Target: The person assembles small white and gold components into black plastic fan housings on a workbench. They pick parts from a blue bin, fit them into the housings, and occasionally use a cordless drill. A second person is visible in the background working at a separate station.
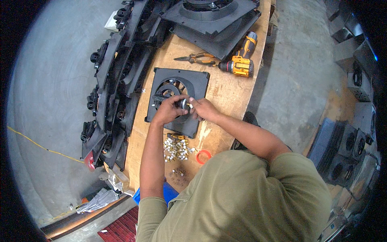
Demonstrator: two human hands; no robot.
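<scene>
A square black fan frame (197,80) with a round opening lies flat on the wooden table before me. Over that opening my left hand (168,110) is closed around a small round dark part with a pale metal rim (184,104), perhaps a motor. My right hand (204,109) pinches a tiny white and yellow piece (190,105) against the side of this part. Fingers partly cover both pieces. Close to the frame's near edge is a heap of small white and brass-coloured pieces (177,150), with a yellow and black tool (175,136) beside it.
An orange and black cordless drill (242,66) and pliers (195,59) lie beyond the frame. More black frames (209,20) are stacked at the far end, and a long row (109,72) leans along the left. An orange ring (198,157) and blue bin (170,191) are near me.
</scene>
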